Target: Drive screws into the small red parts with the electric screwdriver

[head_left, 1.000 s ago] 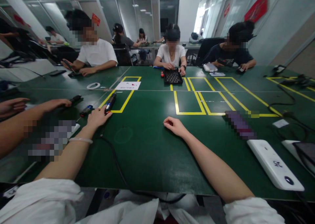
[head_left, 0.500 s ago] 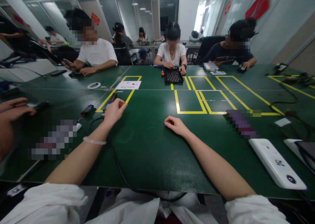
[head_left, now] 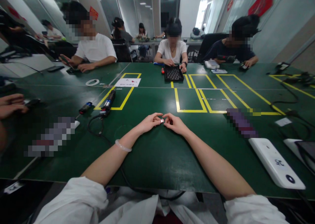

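My left hand point(head_left: 150, 122) and my right hand point(head_left: 174, 122) meet at the middle of the green table point(head_left: 152, 151). Their fingertips pinch a tiny metal part point(head_left: 162, 120) between them, both hands curled and resting on the surface. A bangle sits on my left wrist. A black electric screwdriver point(head_left: 109, 101) with a blue band lies to the left on a yellow tape line, its black cable point(head_left: 98, 132) looping toward me.
A second small tool point(head_left: 85, 107) lies left of the screwdriver. A white power strip point(head_left: 275, 163) lies at the right. Across the table stands a black parts tray point(head_left: 173, 74) before a seated person; other people sit along the far edge. Another person's hands point(head_left: 11, 104) are at the far left.
My left hand left the screwdriver on the tape line and swung right to meet my right hand. The small part now sits pinched between both hands' fingertips.
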Action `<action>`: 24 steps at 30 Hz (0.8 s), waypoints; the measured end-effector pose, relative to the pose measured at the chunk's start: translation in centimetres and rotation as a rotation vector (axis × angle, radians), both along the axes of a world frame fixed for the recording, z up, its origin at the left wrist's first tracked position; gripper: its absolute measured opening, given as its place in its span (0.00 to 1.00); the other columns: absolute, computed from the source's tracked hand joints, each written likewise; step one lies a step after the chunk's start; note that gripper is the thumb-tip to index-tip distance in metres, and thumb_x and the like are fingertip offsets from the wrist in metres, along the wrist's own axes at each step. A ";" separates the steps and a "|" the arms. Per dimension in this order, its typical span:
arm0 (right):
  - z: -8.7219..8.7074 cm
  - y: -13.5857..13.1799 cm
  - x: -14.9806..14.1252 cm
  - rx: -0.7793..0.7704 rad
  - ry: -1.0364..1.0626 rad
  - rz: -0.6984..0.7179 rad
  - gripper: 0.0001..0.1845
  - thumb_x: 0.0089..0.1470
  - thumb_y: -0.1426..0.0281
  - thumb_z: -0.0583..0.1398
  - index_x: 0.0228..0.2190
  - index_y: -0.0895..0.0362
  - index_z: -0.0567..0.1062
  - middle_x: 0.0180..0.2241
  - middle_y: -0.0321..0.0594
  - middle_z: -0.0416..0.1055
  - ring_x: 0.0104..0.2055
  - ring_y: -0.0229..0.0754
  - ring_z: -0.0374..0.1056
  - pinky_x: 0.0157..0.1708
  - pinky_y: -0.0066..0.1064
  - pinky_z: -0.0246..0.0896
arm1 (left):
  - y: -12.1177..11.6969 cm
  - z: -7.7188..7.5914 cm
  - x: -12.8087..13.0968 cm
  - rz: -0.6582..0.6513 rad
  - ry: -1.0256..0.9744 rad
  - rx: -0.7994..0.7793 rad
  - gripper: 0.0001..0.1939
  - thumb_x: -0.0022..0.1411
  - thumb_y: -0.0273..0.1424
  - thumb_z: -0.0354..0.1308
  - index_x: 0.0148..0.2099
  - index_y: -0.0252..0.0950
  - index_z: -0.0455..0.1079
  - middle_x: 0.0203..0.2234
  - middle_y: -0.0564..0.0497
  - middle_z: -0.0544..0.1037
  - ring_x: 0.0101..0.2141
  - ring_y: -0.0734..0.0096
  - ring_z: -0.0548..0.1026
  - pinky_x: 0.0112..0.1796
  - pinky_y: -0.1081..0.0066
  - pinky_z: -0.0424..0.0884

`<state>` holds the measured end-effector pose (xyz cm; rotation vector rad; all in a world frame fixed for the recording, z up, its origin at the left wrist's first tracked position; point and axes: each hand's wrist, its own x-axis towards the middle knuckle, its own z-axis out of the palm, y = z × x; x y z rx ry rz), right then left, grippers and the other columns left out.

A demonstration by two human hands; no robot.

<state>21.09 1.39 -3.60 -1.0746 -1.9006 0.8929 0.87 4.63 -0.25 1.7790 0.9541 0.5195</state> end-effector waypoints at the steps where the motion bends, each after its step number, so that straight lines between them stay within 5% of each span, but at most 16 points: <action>1: 0.0 0.0 0.0 0.009 -0.013 0.004 0.17 0.53 0.69 0.59 0.46 0.55 0.69 0.28 0.32 0.70 0.27 0.35 0.64 0.31 0.27 0.59 | 0.0 -0.1 -0.1 0.000 -0.020 -0.009 0.28 0.58 0.36 0.57 0.60 0.32 0.61 0.38 0.46 0.76 0.33 0.73 0.72 0.32 0.73 0.65; 5: 0.2 -0.1 0.0 0.034 -0.062 0.012 0.12 0.54 0.69 0.59 0.42 0.56 0.71 0.28 0.34 0.70 0.28 0.35 0.64 0.31 0.27 0.58 | 0.1 -0.7 -0.2 -0.040 -0.076 -0.013 0.28 0.59 0.35 0.58 0.60 0.32 0.60 0.38 0.46 0.77 0.37 0.71 0.73 0.38 0.70 0.67; 13: 0.4 -0.2 -0.1 0.015 0.001 -0.016 0.09 0.55 0.66 0.59 0.39 0.57 0.71 0.29 0.35 0.70 0.27 0.35 0.63 0.30 0.27 0.57 | 0.4 -0.9 -0.4 0.039 -0.108 -0.035 0.23 0.63 0.36 0.51 0.57 0.32 0.64 0.37 0.45 0.77 0.36 0.69 0.74 0.33 0.71 0.66; 24: 0.3 -0.1 -0.1 -0.005 0.048 -0.023 0.14 0.55 0.64 0.60 0.42 0.57 0.70 0.29 0.34 0.70 0.26 0.35 0.62 0.29 0.26 0.57 | 0.1 -1.3 0.0 0.044 -0.086 0.063 0.15 0.55 0.38 0.61 0.40 0.32 0.70 0.31 0.49 0.76 0.31 0.72 0.73 0.34 0.71 0.67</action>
